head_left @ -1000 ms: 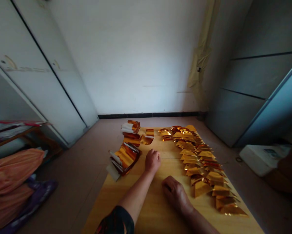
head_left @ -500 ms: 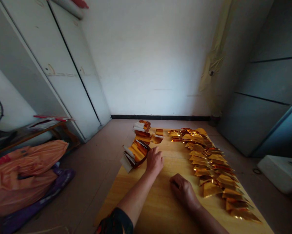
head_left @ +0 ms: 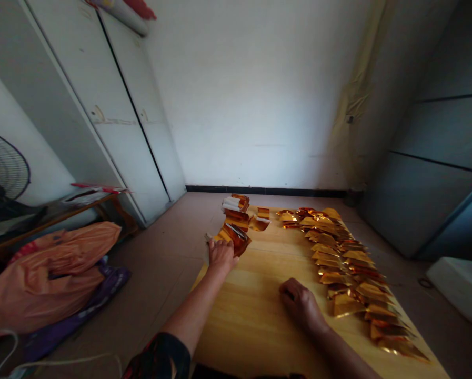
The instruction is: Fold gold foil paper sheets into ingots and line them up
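My left hand (head_left: 221, 255) lies over the near stack of shiny gold foil sheets (head_left: 238, 238) at the table's left edge, its fingers spread on the sheets. My right hand (head_left: 300, 300) rests closed on the wooden table (head_left: 255, 316); whether anything is inside its curled fingers is hidden. More gold sheets with pale backs (head_left: 236, 204) lie at the far left corner, with loose pieces (head_left: 260, 223) beside them. Folded gold foil pieces (head_left: 346, 304) stand in overlapping rows along the right side.
A pale cabinet (head_left: 117, 121) is at the left, near a fan (head_left: 7, 163) and a low wooden bench (head_left: 46, 213). Orange and purple bags (head_left: 62, 263) lie on the floor. At the right are a grey-blue cabinet (head_left: 433, 200) and a white box (head_left: 459, 287).
My left hand has moved left from the table beside the foil stack onto the stack, and its fingers have spread. My right hand stays closed in place. The view has shifted slightly.
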The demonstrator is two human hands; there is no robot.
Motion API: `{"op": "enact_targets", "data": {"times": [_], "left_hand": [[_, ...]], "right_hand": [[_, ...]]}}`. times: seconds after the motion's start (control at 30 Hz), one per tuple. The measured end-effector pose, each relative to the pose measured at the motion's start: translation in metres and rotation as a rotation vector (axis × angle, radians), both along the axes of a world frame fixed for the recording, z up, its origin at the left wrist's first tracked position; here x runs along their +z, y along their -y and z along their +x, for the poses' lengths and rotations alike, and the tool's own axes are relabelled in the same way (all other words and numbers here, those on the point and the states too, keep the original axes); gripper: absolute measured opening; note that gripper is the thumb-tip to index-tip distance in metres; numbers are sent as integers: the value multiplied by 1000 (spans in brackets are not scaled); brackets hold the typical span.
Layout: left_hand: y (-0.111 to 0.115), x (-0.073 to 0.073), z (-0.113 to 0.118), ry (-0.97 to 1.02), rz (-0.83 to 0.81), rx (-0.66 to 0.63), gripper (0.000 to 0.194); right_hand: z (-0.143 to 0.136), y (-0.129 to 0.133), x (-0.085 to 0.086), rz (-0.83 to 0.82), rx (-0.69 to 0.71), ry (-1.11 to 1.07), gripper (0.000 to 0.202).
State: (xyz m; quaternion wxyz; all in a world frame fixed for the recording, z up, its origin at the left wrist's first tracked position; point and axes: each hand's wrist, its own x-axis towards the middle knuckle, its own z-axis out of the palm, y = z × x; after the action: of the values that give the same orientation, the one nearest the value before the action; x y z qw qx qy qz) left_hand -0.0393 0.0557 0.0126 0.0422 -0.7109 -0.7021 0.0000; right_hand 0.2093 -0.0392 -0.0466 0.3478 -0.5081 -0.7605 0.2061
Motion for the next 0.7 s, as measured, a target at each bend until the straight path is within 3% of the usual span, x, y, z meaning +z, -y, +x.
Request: {"op": "enact_targets", "data": {"times": [0.23, 0.37, 0.5, 0.6, 0.7], "left_hand": [[2, -11, 2, 24, 97, -18, 32], [3, -11, 0, 53, 144, -60, 33], [2, -10, -1, 69, 137, -90, 34], [0, -8, 0, 59, 116, -93, 33], [-2, -7, 0, 54, 96, -91, 32]], "right_hand": [[-1, 1, 3, -50, 1, 32, 17], [-4, -13, 10, -54, -1, 50, 19], [-10, -58, 24, -2, -80, 53, 33], [-17, -106, 38, 89, -132, 90, 29], [-22, -154, 43, 46, -218, 114, 24]]}}
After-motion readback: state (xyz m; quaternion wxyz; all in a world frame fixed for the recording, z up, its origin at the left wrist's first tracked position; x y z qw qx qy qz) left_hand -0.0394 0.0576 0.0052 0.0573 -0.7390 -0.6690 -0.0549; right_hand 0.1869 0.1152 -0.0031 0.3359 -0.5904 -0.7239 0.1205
